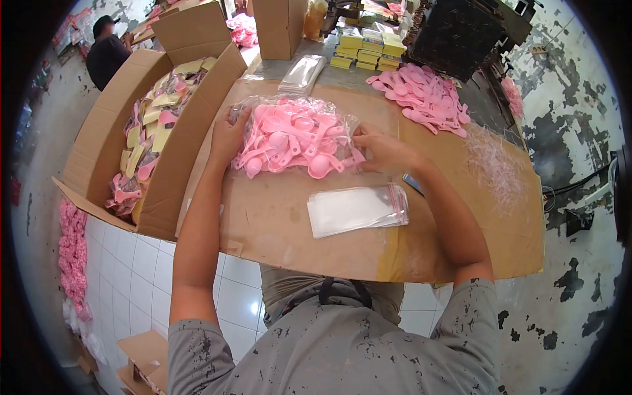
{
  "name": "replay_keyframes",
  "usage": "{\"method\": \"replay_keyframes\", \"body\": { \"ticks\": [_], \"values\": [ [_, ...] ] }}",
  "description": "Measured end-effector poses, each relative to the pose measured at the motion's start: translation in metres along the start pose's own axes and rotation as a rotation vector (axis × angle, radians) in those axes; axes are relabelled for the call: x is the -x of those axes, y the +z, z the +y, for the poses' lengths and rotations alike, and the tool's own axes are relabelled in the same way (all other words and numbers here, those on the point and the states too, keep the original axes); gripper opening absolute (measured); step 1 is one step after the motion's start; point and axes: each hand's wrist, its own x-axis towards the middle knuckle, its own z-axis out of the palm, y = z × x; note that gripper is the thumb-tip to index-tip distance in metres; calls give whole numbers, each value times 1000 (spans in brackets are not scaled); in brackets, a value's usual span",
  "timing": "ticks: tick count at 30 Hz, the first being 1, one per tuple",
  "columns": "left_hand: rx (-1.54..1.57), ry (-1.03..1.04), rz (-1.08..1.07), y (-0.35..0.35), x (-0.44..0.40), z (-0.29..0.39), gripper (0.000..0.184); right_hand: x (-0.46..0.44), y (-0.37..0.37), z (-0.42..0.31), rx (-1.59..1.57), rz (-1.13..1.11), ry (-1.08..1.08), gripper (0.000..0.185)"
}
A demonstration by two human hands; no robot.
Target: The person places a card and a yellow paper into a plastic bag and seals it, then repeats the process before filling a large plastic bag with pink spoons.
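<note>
A clear plastic bag (pixel 342 124) full of pink scoops (pixel 289 135) lies on the cardboard-covered table in front of me. My left hand (pixel 230 137) grips the bag's left side, its fingers partly hidden by the plastic. At the right edge my right hand (pixel 384 149) pinches the bag between bent fingers and thumb. Nearer my body is a stack of clear flat sleeves (pixel 355 210) with a pinkish strip along the right end. Beneath my right forearm shows a small dark blue item (pixel 413 184), partly covered.
A tall open carton (pixel 92 168) of packed scoops with yellow cards stands left. Loose pink scoops (pixel 424 99), yellow card stacks (pixel 368 47), a black machine (pixel 454 36) and more sleeves (pixel 301 74) are behind. Plastic strips (pixel 497 168) lie right. A person (pixel 104 56) sits far left.
</note>
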Motion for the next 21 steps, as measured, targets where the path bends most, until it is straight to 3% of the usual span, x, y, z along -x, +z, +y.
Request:
{"method": "replay_keyframes", "body": {
  "ticks": [2, 8, 11, 14, 17, 21],
  "values": [
    [-11, 8, 5, 4, 1, 3, 44, 5, -9, 3, 14, -114, 9, 33],
    [9, 7, -34, 2, -1, 3, 44, 15, -14, -9, 119, -65, 156, 30],
    [-21, 18, -19, 4, 0, 7, 45, 24, 2, 4, 190, 164, -162, 49],
    [-52, 15, -42, 1, -3, -1, 56, 23, 8, 12, 187, 178, -243, 45],
    [-89, -4, -40, -1, -10, -17, 68, 24, -1, 3, 171, 69, -116, 29],
    [-116, 7, -19, -1, -16, -30, 74, 35, -25, 8, 72, -41, 79, 25]
  ]
}}
